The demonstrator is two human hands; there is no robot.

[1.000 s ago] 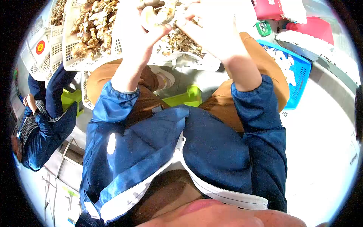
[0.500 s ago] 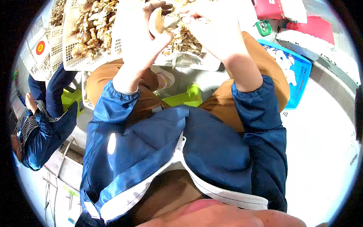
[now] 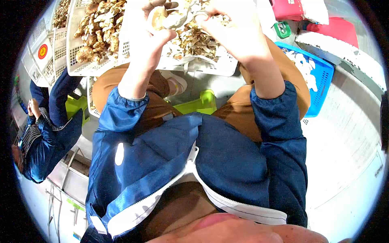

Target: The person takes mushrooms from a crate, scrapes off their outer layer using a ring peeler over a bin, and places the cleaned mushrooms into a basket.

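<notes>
My left hand (image 3: 152,32) is closed around a pale mushroom (image 3: 159,18) with a tan cap, held above a white basket (image 3: 210,67) of brownish trimmings (image 3: 198,40). The mushroom's whitish stem points right, toward my right hand (image 3: 221,20). That hand's fingers are bent together near the stem; glare hides most of them, and something small and pale shows at the fingertips. To the left, another white basket (image 3: 73,58) is heaped with brown mushrooms (image 3: 99,30).
At the right stands a blue basket (image 3: 323,81) with white pieces (image 3: 304,67). A small green container (image 3: 282,30) and red items (image 3: 336,31) lie beyond it. Another person (image 3: 44,137) sits at the left. A yellow-green object (image 3: 200,104) is between my legs.
My right hand has moved away from the mushroom, opening a wider view of the trimmings. My left hand and the mushroom have shifted slightly left. The other person's hands have moved.
</notes>
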